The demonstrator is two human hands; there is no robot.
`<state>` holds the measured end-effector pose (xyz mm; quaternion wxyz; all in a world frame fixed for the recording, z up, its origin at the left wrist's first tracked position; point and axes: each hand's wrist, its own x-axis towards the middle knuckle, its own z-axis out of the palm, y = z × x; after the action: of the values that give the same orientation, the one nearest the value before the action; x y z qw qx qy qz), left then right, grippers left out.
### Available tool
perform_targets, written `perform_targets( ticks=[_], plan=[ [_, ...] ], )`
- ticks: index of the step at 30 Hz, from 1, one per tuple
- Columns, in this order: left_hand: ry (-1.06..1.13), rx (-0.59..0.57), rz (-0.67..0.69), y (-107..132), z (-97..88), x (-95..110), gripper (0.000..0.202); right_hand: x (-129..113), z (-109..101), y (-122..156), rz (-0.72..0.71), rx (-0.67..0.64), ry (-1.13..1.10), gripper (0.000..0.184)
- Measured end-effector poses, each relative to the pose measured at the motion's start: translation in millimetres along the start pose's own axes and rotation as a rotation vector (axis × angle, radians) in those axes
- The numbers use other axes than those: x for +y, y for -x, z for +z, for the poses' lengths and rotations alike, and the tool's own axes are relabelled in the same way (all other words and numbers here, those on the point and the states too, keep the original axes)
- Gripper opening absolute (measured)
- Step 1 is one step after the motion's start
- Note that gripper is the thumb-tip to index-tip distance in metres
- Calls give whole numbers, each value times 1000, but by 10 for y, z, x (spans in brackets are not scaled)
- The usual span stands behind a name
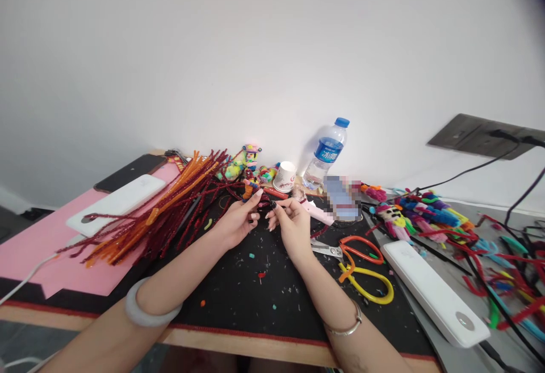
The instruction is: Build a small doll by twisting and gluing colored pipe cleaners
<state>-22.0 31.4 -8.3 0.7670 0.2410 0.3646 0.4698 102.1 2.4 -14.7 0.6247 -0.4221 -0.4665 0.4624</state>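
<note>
Both forearms angle in from the bottom corners: left forearm (187, 262), right forearm (330, 293). Left hand (239, 221) and right hand (294, 225) near each other, fingertips apart. Left thumb (254, 199) extended, fingers curled. Right thumb (279, 214) up, index bent toward it. Grip detail too small to confirm.

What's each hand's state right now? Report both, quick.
Left hand: fingers curled; whether it grips anything cannot be told.
Right hand: closed in a thumb-and-finger pinch; anything held is too small to tell.
</note>
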Motion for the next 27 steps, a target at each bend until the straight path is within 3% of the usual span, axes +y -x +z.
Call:
perform_targets(
  ticks=[8,18,24,27],
  plan=[
    [12,-2,-22,-10,-44,-4,21,-16,-12,2,-26,3,24,8],
    [-39,-11,23,22,-19,14,24,12,-48,-32,-14,61,-29,12],
    [-14,-61,-104,27,-11,8,18,12,-74,-55,-76,101,12,11],
    [21,-44,-164,44,5,34,16,8,-81,-64,-64,59,-19,13]
  ],
)
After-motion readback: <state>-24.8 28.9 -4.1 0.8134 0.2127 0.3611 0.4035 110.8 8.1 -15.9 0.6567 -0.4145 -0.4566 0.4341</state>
